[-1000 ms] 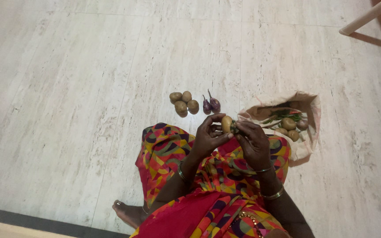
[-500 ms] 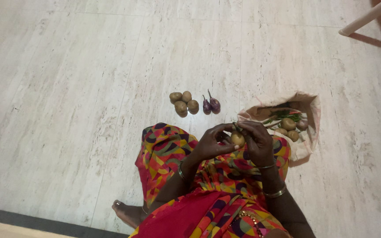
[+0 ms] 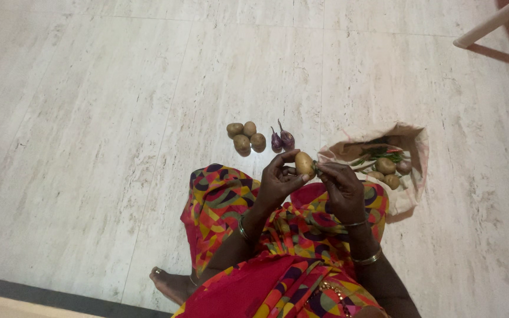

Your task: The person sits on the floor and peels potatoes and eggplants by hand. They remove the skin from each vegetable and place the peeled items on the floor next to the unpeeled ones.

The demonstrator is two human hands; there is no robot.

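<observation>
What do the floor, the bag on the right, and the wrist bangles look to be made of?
Floor: probably polished stone or stone-look tile, pale and veined with thin joint lines. Bag: soft cloth, likely cotton, matte beige, slumped and creased. Bangles: seemingly metal, gold-toned with a thin glint; the true material can't be told.

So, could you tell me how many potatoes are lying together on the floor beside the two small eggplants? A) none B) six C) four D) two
C: four potatoes lie in a cluster on the floor, just left of the two purple eggplants; a fifth potato is held between the left hand and right hand.
</observation>
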